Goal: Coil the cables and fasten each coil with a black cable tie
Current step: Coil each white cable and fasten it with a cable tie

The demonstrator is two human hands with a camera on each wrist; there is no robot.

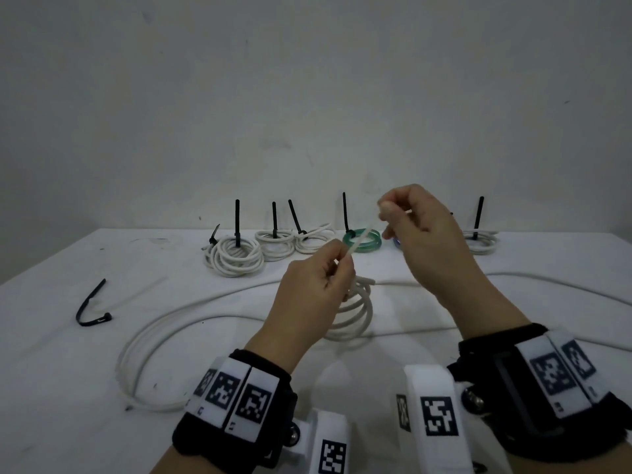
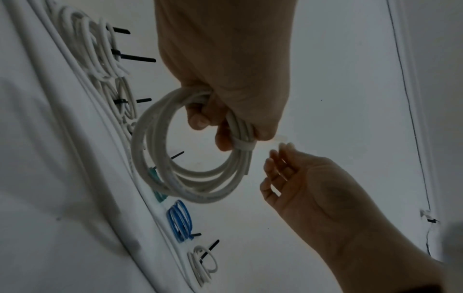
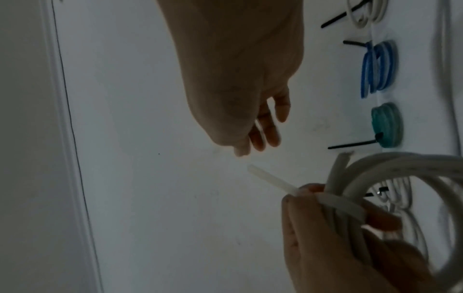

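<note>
My left hand grips a small white cable coil above the table, thumb and fingers curled round the bundle. A whitish tie is wrapped round the coil at the grip, and its tail points up and to the right. Held higher, my right hand has loosely bent fingers just off the tail's tip and holds nothing. A loose black cable tie lies bent on the table at the left.
A long white cable lies loose in wide loops across the white table. Along the back edge sits a row of tied coils with black tie tails sticking up: white, green, blue, white.
</note>
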